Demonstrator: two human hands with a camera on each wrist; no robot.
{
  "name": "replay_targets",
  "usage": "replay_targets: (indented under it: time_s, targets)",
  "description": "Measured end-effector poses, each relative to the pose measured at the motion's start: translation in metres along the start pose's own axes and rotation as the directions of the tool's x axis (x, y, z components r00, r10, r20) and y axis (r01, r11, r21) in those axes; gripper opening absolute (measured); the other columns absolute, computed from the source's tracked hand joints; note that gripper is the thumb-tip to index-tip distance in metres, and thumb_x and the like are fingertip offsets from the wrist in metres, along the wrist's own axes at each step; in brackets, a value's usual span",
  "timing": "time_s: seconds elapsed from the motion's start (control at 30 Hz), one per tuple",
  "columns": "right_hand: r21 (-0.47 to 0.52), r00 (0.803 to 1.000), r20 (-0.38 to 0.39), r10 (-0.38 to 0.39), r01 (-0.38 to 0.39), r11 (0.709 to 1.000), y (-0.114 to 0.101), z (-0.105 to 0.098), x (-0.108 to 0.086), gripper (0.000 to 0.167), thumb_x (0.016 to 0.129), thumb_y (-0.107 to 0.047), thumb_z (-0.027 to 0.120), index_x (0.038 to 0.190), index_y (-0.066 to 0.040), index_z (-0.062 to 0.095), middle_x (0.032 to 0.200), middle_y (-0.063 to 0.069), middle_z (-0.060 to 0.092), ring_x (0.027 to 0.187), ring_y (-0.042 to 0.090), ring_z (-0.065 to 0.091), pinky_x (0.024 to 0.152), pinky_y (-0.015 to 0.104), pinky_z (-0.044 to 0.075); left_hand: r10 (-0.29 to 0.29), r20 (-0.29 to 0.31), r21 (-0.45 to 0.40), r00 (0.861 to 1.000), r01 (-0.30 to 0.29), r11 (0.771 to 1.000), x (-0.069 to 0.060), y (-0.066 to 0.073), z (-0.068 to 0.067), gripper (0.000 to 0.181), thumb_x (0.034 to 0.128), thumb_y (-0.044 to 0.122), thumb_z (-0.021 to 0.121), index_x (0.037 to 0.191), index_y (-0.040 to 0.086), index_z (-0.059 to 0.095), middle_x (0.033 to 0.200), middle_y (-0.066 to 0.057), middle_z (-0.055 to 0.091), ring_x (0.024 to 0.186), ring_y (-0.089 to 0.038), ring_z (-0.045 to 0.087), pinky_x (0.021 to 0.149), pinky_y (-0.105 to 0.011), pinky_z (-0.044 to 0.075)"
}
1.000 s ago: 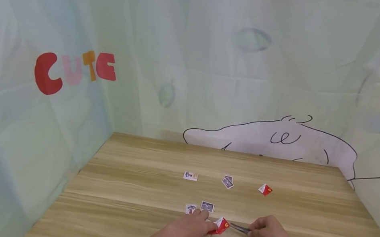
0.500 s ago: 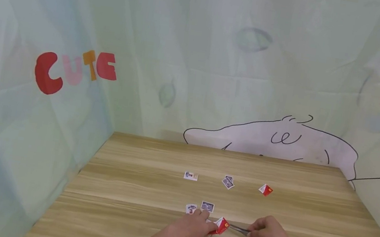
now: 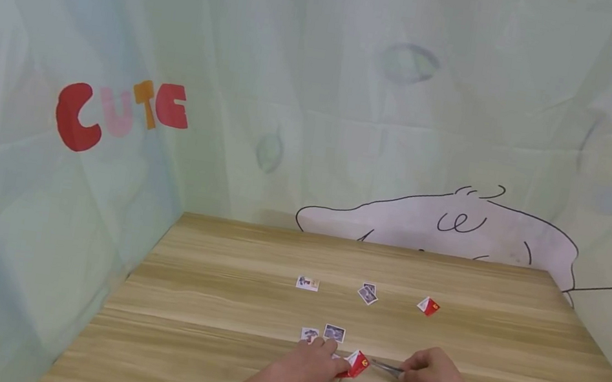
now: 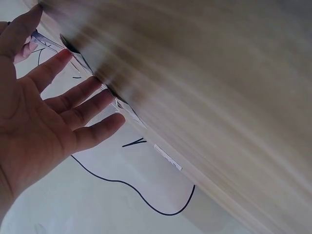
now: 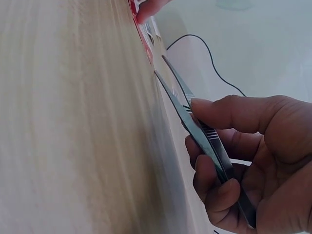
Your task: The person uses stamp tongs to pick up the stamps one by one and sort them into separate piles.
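Note:
In the head view my left hand (image 3: 312, 371) lies over several small stamps near the table's front, its fingers spread and nearly straight. One fingertip rests on a red-and-white stamp (image 3: 358, 364) with a yellow emblem. Beyond the fingers lie a grey picture stamp (image 3: 334, 333) and a partly covered pale stamp (image 3: 310, 334); more paper is hidden under the hand. My right hand (image 3: 435, 375) holds metal tweezers (image 5: 195, 126) between thumb and fingers. In the right wrist view the tweezer tips stand apart, close to the red stamp's edge. The left wrist view shows the left palm (image 4: 44, 117) and fingers.
Farther back on the wooden table (image 3: 219, 309) are a pale stamp (image 3: 307, 283), two overlapping grey stamps (image 3: 368, 294) and another red-and-white stamp (image 3: 429, 306). A printed cloth (image 3: 316, 120) hangs behind and beside the table.
The tweezer tips moved in to the red stamp's edge half a second ago and now sit slightly back to the right. The pale stamp beyond my left fingers has shifted slightly right.

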State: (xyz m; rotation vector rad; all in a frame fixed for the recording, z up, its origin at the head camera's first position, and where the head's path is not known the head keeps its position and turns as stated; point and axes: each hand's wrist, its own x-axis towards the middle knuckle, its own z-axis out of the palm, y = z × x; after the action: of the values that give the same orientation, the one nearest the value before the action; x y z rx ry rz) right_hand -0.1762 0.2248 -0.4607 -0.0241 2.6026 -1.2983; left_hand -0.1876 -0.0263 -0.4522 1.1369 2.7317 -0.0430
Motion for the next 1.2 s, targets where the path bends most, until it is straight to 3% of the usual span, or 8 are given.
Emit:
replay_targets:
  time_s: [0.1, 0.37, 0.8, 1.2]
  targets:
    - [-0.006, 1.000, -0.014, 0.012, -0.012, 1.000, -0.0017, -0.0013, -0.0004, 0.009, 0.074, 0.001, 0.069, 0.083, 0.001, 0.069, 0.071, 0.002, 0.058, 0.064, 0.018, 0.051, 0.057, 0.032, 0.043, -0.003, 0.001, 0.009, 1.000, 0.003, 1.000, 0.0006, 0.0001, -0.0001, 0.066, 0.0672, 0.055, 0.073, 0.126, 0.031, 0.055, 0.109, 0.002, 0.051, 0.099, -0.017, 0.049, 0.084, -0.038, 0.043]
    - [0.045, 0.997, 0.056, -0.048, 0.046, 0.998, 0.0006, -0.0003, -0.0010, 0.008, 0.075, 0.000, 0.068, 0.083, 0.003, 0.068, 0.069, 0.003, 0.059, 0.063, 0.018, 0.052, 0.056, 0.033, 0.044, 0.002, 0.012, -0.001, 1.000, -0.002, 1.000, 0.0006, 0.0003, -0.0014, 0.068, 0.0684, 0.055, 0.073, 0.129, 0.031, 0.054, 0.113, 0.000, 0.051, 0.103, -0.019, 0.049, 0.088, -0.038, 0.043]
    - [0.020, 0.991, 0.010, -0.130, 0.130, 0.991, 0.0045, 0.0032, 0.0014, 0.004, 0.074, -0.001, 0.069, 0.076, 0.001, 0.067, 0.066, 0.001, 0.056, 0.062, 0.017, 0.048, 0.054, 0.030, 0.040, 0.007, 0.004, 0.021, 1.000, -0.007, 1.000, 0.0005, 0.0006, -0.0021, 0.069, 0.0675, 0.056, 0.072, 0.129, 0.031, 0.053, 0.112, 0.001, 0.051, 0.101, -0.018, 0.049, 0.088, -0.037, 0.043]
    - [0.031, 0.994, 0.018, -0.107, 0.107, 0.994, 0.0067, 0.0008, 0.0002, 0.004, 0.076, -0.002, 0.068, 0.077, 0.002, 0.067, 0.066, 0.001, 0.055, 0.060, 0.017, 0.047, 0.053, 0.030, 0.039, 0.015, -0.017, 0.000, 1.000, -0.015, 1.000, -0.0020, 0.0013, -0.0020, 0.065, 0.0682, 0.052, 0.073, 0.126, 0.030, 0.056, 0.106, 0.003, 0.052, 0.093, -0.015, 0.049, 0.084, -0.035, 0.044]
